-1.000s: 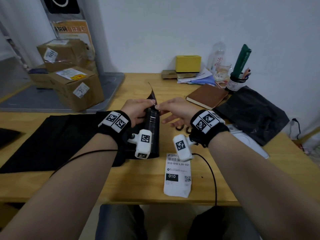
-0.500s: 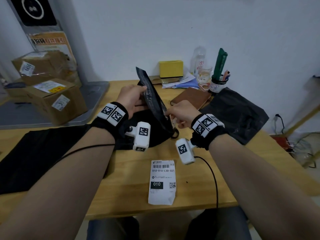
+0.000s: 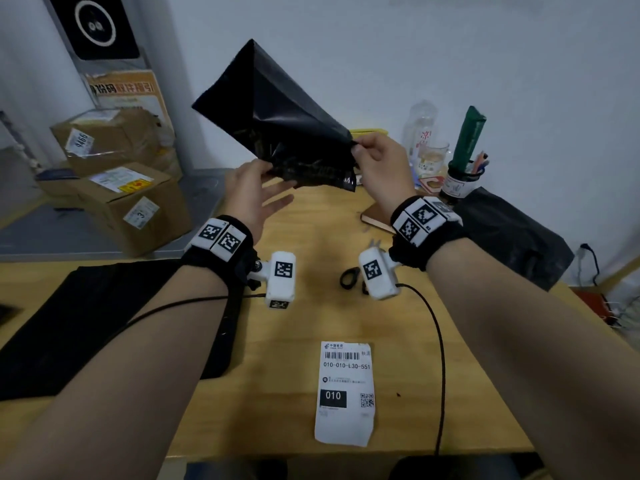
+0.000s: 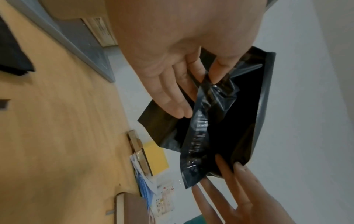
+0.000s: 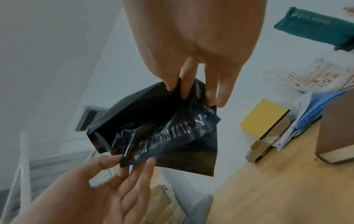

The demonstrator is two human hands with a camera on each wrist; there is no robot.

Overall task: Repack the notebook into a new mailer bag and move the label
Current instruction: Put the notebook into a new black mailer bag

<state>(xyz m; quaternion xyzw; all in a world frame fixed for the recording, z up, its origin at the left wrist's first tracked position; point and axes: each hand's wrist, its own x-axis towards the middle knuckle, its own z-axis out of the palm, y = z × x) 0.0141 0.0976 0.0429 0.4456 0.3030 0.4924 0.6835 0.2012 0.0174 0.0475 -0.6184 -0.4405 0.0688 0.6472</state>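
- Holding a black mailer bag (image 3: 273, 126) up in the air above the wooden surface (image 3: 294, 327), the person is gripping it at its lower, open end with both hands.
- The left hand (image 3: 249, 195) is pinching one side of the bag's mouth between thumb and forefinger, while its other fingers (image 4: 172, 103) are lying straight and loose beside the plastic.
- The right hand (image 3: 377, 161) is pinching the opposite corner of the mouth, with its fingers (image 5: 184, 84) curling onto the crinkled edge.
- The bag's glossy flap with the adhesive strip (image 5: 172, 133) is sagging and wrinkling between the two hands, and the closed end is pointing up toward the wall.
- The white shipping label (image 3: 344, 393) is lying flat on the surface near its front edge, apart from the bag and from both hands.
- The brown notebook (image 3: 375, 216) is resting on the surface behind the right wrist, mostly hidden by it in the head view.
- Another black bag (image 3: 512, 233) is lying at the right of the surface, and a further sheet of black plastic (image 3: 86, 323) is spreading out under the left forearm.
- Cardboard boxes (image 3: 128, 199) are sitting to the far left, and a yellow box (image 5: 264, 118) is standing by the wall.
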